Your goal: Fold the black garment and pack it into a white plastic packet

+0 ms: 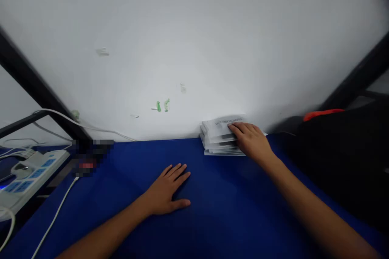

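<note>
Two hands are out on the blue surface [212,210]. The right hand [252,141] lies with its fingers [240,128] spread flat over the top of a stack of papers [217,139] at the far edge, against the white wall [194,40]; it presses but grips nothing. The left hand [167,192] rests palm down, open and empty, near the middle. To lift one sheet cleanly, I judge the fingertips should slide the top one off the pile while the left hand stays put. A power strip [30,174] sits far left, a dark bag [343,149] right.
</note>
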Demonstrator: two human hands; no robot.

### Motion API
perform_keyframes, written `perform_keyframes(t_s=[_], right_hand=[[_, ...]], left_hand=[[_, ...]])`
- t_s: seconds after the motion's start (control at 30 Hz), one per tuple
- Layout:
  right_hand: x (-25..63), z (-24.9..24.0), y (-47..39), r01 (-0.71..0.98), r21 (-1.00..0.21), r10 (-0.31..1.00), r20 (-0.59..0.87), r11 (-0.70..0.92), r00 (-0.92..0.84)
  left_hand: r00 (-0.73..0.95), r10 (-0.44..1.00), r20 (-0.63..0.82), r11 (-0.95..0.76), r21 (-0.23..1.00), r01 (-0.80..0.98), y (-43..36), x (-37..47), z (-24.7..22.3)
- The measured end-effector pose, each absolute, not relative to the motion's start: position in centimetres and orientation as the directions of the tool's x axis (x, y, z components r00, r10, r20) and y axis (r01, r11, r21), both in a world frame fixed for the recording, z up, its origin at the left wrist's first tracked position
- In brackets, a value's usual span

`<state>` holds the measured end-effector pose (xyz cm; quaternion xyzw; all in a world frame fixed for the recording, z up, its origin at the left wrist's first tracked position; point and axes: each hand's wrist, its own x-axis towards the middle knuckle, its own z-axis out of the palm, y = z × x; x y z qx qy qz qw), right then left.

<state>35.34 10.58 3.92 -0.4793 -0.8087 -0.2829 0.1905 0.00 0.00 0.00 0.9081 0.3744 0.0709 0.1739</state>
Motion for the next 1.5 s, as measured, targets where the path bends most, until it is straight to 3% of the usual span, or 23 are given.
perform_keyframes(t_s=[0.1,0.23,0.3,0.37,0.43,0.53,0.6,0.73,0.97,1.07,1.2,1.33,1.5], right_hand=[[34.5,4.4,9.8,0.888,0.248,0.626,0.637,0.386,-0.45],[31.2,5.1,5.2,0.803,0.246,0.469,0.705,0.543,-0.532],[28.9,5.0,2.2,0.718,0.257,0.42,0.666,0.647,-0.617],[26.6,4.1,-0.3,0.638,0.26,0.367,0.638,0.725,-0.677],[24.8,2.7,-1.9,0.577,0.247,0.344,0.6,0.779,-0.722],[23.2,0.7,-2.6,0.544,0.223,0.349,0.563,0.809,-0.749],[23.1,0.0,-2.3,0.536,0.212,0.352,0.552,0.817,-0.756],[24.6,0.5,-1.0,0.534,0.212,0.347,0.558,0.819,-0.754],[26.7,0.2,0.9,0.636,0.059,0.488,0.589,0.769,-0.645],[26.4,-0.6,0.8,0.557,-0.07,0.476,0.614,0.827,-0.63],[25.6,-0.8,-0.1,0.429,-0.163,0.426,0.642,0.889,-0.638],[24.5,-0.4,-1.3,0.382,-0.171,0.397,0.641,0.908,-0.657],[23.4,0.0,-2.0,0.338,-0.182,0.37,0.661,0.923,-0.653]], left_hand=[[0.608,0.785,0.12,-0.572,0.515,0.638,0.3,-0.3,-0.6],[0.256,0.912,0.321,-0.403,0.817,0.412,1.7,-1.0,-0.6],[0.114,0.911,0.396,-0.411,0.853,0.323,2.2,-1.5,0.3],[0.116,0.88,0.461,-0.472,0.817,0.331,2.0,-1.6,1.6],[0.307,0.835,0.456,-0.547,0.743,0.384,1.1,-1.2,2.9],[0.66,0.706,0.257,-0.663,0.566,0.49,-0.9,0.1,4.0],[0.739,0.657,0.149,-0.72,0.412,0.558,-1.7,0.9,3.8],[0.719,0.677,0.155,-0.734,0.218,0.644,-1.1,0.8,2.5],[0.603,0.722,0.339,-0.674,0.149,0.723,1.1,-1.3,1.2],[0.6,0.673,0.432,-0.683,0.054,0.728,0.7,-0.7,1.3],[0.659,0.499,0.563,-0.775,-0.051,0.63,-0.9,1.0,1.3],[0.682,0.378,0.626,-0.845,-0.068,0.531,-2.3,2.1,0.9],[0.666,0.383,0.64,-0.849,-0.04,0.527,-2.8,2.3,0.9]])
